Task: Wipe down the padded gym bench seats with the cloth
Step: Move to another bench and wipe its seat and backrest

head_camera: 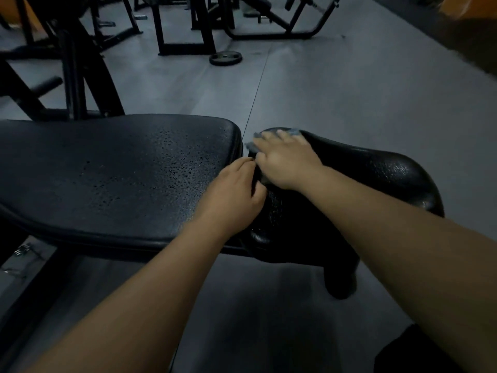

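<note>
A black padded bench lies across the view in two parts: a long pad (113, 179) dotted with water drops on the left and a smaller seat pad (376, 179) on the right. My right hand (285, 160) lies flat on a blue-grey cloth (291, 131) at the far left end of the seat pad; only the cloth's edges show past my fingers. My left hand (236, 192) rests at the gap between the two pads, its fingers curled at the seat pad's edge. Whether they hold a corner of the cloth is hidden.
Grey rubber floor (349, 90) spreads beyond the bench. Black machine frames (80, 71) stand at the back left and more frames (269, 25) along the top. A weight plate (225, 57) lies on the floor. The bench's black leg (340, 278) drops below the seat.
</note>
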